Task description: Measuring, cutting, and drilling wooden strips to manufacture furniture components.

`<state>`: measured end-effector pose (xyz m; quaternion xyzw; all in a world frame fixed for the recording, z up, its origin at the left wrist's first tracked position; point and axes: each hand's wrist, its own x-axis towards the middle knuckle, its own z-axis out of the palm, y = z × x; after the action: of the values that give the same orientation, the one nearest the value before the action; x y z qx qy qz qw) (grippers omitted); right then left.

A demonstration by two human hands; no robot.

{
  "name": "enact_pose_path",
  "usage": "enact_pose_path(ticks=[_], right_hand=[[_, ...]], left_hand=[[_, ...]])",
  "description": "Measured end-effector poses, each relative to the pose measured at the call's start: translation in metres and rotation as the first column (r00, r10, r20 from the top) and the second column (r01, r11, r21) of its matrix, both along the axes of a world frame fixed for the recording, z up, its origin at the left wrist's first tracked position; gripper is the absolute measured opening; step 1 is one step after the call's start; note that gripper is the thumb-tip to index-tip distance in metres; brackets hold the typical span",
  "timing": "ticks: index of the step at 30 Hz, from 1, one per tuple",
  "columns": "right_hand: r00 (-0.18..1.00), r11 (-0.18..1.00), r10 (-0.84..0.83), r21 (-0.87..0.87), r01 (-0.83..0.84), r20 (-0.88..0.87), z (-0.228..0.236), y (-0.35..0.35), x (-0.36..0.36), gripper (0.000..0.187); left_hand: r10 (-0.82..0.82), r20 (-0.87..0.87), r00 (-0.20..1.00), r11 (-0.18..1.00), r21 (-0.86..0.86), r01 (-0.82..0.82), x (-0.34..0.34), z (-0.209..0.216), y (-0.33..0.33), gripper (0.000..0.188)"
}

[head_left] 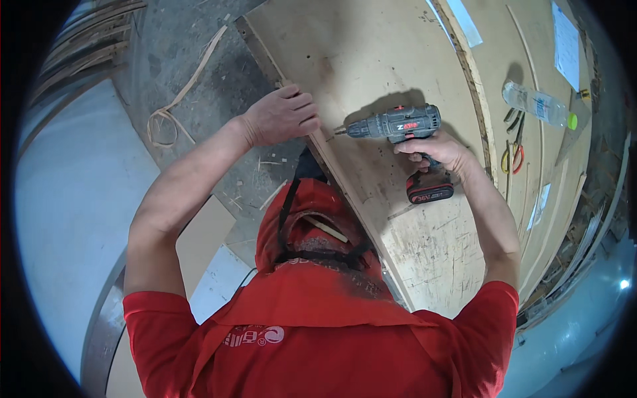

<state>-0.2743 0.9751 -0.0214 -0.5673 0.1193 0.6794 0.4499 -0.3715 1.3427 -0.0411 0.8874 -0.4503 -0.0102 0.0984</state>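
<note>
My right hand (pixel 438 151) is wrapped round the grip of a black-and-red cordless drill (pixel 395 124). The drill lies level above the workbench top, its thin bit pointing left toward my other hand. At the bench's left edge, the fingers of my left hand (pixel 284 115) are curled over a long, narrow wooden strip (pixel 345 189) that runs along that edge. The drill's bit tip is a short way right of those fingers, apart from them. My left thumb and whatever lies under the palm are hidden.
The wooden workbench (pixel 371 53) carries a long wood batten (pixel 468 66), a clear bottle with a green cap (pixel 536 103), scissors with red-and-yellow handles (pixel 515 159) and a paper sheet (pixel 565 46). A curled wood offcut (pixel 192 83) lies on the floor at left. A red apron (pixel 312 265) hangs in front of me.
</note>
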Motion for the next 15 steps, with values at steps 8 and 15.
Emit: enact_pose_path(ticks=[8, 15], right_hand=[[0.997, 0.997, 0.079, -0.021, -0.078, 0.023, -0.0024, 0.0047, 0.0097, 0.020], [0.997, 0.997, 0.070, -0.030, -0.069, 0.022, -0.0031, 0.0052, 0.0098, 0.019]], left_hand=[[0.002, 0.016, 1.000, 1.000, 0.020, -0.002, -0.0020, -0.0003, 0.0016, 0.019], [0.009, 0.025, 1.000, 0.999, 0.046, -0.010, -0.0003, 0.0014, -0.0008, 0.019]])
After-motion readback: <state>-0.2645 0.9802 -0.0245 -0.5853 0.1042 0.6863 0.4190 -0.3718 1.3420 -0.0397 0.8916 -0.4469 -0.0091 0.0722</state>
